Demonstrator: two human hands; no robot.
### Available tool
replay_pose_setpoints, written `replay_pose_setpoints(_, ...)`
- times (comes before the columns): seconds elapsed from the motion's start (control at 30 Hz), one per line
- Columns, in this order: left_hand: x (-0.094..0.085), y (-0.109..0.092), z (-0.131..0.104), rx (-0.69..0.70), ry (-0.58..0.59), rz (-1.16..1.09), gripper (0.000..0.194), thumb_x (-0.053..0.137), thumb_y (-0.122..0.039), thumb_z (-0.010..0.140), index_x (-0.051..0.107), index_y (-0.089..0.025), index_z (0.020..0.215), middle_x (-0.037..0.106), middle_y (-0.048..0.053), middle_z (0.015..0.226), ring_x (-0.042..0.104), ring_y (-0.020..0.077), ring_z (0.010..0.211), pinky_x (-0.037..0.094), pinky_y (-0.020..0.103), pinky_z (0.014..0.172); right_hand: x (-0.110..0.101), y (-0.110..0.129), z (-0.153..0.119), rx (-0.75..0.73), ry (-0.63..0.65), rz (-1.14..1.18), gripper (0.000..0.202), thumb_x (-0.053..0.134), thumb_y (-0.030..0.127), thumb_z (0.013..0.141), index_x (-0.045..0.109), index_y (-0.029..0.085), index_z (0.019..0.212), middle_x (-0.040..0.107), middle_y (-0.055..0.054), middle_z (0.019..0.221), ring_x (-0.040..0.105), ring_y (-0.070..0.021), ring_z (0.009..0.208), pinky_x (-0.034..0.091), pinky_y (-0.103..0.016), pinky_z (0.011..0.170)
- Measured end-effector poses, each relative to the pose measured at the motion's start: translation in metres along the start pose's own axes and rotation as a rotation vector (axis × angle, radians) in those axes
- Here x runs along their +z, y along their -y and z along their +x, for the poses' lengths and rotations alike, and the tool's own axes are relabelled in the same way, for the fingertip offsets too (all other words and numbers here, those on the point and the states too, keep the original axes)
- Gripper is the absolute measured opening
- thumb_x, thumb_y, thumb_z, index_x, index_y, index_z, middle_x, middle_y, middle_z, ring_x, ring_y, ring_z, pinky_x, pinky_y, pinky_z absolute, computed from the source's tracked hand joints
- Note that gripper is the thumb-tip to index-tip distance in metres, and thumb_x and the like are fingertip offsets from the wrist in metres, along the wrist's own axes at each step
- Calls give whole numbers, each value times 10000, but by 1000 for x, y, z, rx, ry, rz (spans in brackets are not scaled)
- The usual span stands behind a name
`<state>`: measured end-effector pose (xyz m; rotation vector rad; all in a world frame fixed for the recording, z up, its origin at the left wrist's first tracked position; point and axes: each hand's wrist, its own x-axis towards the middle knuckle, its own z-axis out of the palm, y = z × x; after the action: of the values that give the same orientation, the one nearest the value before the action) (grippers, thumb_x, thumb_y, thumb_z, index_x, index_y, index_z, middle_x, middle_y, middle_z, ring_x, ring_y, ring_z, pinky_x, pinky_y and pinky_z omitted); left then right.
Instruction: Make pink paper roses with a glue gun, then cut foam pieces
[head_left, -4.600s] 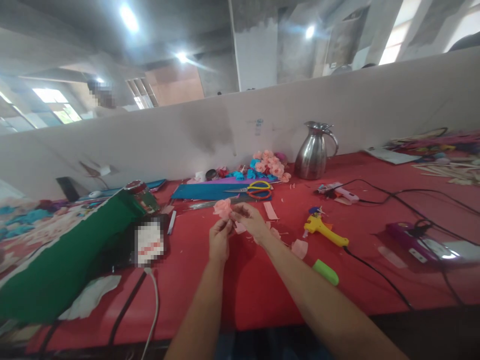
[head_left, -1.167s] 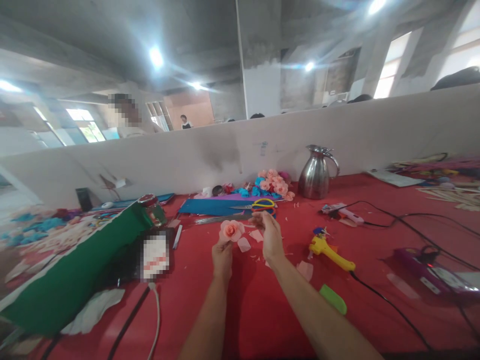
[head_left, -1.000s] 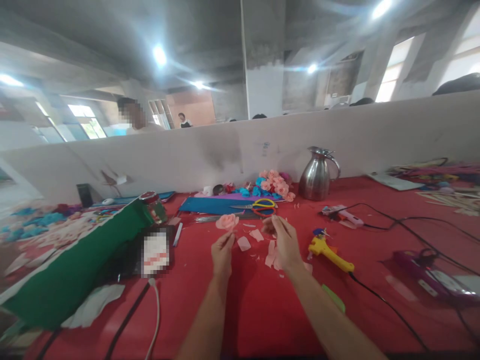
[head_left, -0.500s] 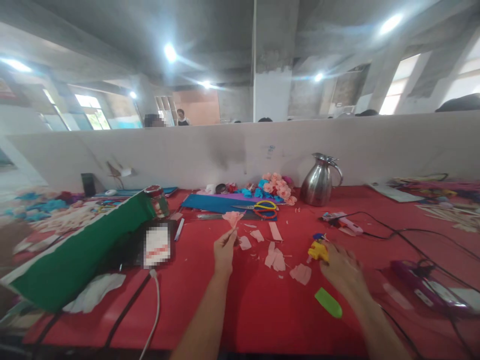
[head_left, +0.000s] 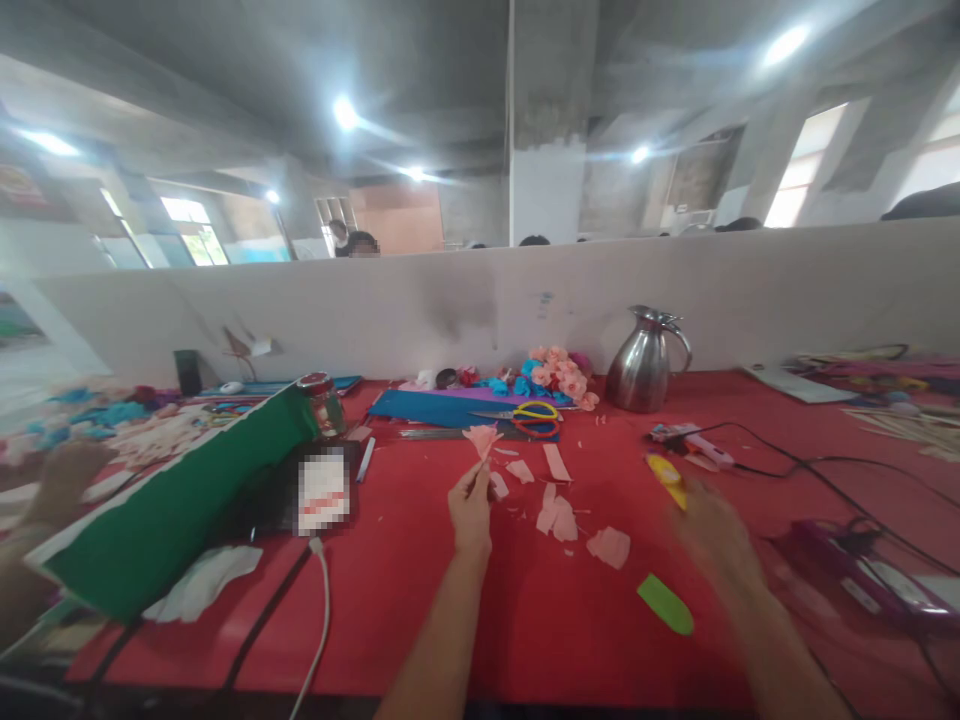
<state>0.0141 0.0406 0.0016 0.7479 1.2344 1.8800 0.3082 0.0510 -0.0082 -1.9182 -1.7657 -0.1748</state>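
Note:
My left hand (head_left: 471, 505) is closed in a pinch on the thin lower end of a pink paper flower (head_left: 482, 440), held upright over the red table. My right hand (head_left: 712, 535), smeared by motion, is at a small yellow plastic tool (head_left: 667, 480) with a rounded body; its fingers seem closed around the near end. Torn pink paper pieces (head_left: 557, 515) lie between the hands. Below the right hand rests a flat green piece with a rounded end (head_left: 665, 604).
Yellow-and-red handled scissors (head_left: 536, 418) lie on blue paper sheets (head_left: 420, 407). Behind are finished pink flowers (head_left: 559, 378) and a steel jug (head_left: 640, 365). Corded devices, including a purple one (head_left: 862, 575), are at right. A green board (head_left: 187, 510) stands left; another person's arm (head_left: 56, 500) shows beyond it.
The yellow tool has moved right and slightly up with my right hand and turned. My left hand keeps the flower in its pinch. The view has shifted slightly.

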Motion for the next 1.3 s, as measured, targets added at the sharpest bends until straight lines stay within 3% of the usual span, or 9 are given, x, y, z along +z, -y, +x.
replay_pose_setpoints(0.07, 4, 1, -3, -4, 27, 12, 404, 702, -474, 624, 725, -103, 782, 479, -44, 482, 398, 60, 432, 322, 189, 431, -11, 12, 1, 58, -22, 136, 193, 443, 246, 789, 603, 141, 811, 627, -118, 715, 578, -221, 636, 397, -311, 583)
replay_pose_setpoints(0.13, 5, 2, -3, 3, 54, 46, 404, 698, -483, 625, 724, -105, 767, 490, -37, 490, 401, 61, 430, 304, 188, 423, -20, 30, -2, 47, 59, 383, 260, 457, 356, 807, 573, 172, 664, 555, -55, 535, 530, -199, 533, 379, -301, 538)
replay_pose_setpoints(0.23, 0, 5, 1, 16, 63, 105, 397, 698, -459, 632, 730, -116, 830, 491, -45, 503, 407, 63, 432, 307, 190, 435, -27, 60, -14, -49, 215, 787, 340, 482, 480, 814, 556, 185, 662, 531, -7, 533, 477, -154, 497, 364, -265, 496)
replay_pose_setpoints(0.33, -7, 9, 7, 37, 109, 192, 366, 668, -424, 676, 733, -123, 873, 492, -50, 496, 405, 65, 422, 308, 194, 444, -27, 84, -29, -74, 284, 911, 341, 508, 500, 807, 570, 184, 694, 488, 20, 522, 401, -124, 464, 308, -242, 444)
replay_pose_setpoints(0.5, -9, 14, 7, 113, 155, 332, 298, 647, -385, 695, 746, -142, 836, 555, -32, 511, 449, 94, 442, 342, 204, 466, -24, 105, -36, -101, 300, 959, 365, 530, 521, 789, 530, 204, 609, 432, 29, 485, 362, -122, 460, 274, -246, 442)
replay_pose_setpoints(0.7, -5, 9, 0, 256, 243, 419, 202, 655, -314, 664, 762, -184, 776, 701, 38, 687, 620, 205, 718, 457, 266, 683, -19, 114, -33, -167, 325, 952, 387, 469, 534, 835, 567, 189, 689, 505, 14, 574, 417, -133, 532, 330, -244, 516)
replay_pose_setpoints(0.87, -4, 5, -2, 254, 245, 434, 193, 646, -309, 673, 760, -189, 773, 693, 45, 654, 627, 217, 707, 461, 279, 682, -11, 115, -33, -162, 353, 922, 398, 450, 534, 851, 623, 176, 845, 535, 1, 630, 437, -144, 564, 333, -251, 542)
replay_pose_setpoints(1.0, -4, 5, -3, 261, 235, 451, 161, 665, -304, 656, 754, -197, 737, 689, 42, 628, 618, 205, 670, 460, 270, 654, -5, 116, -32, -136, 324, 904, 411, 463, 546, 836, 618, 175, 752, 471, 19, 551, 378, -126, 503, 284, -252, 502)
replay_pose_setpoints(1.3, -7, 8, 2, 367, 265, 539, 194, 597, -269, 713, 755, -209, 809, 725, 74, 744, 634, 196, 670, 468, 286, 679, -2, 116, -31, -122, 286, 920, 399, 500, 551, 800, 583, 188, 657, 495, 16, 527, 408, -132, 503, 297, -247, 495)
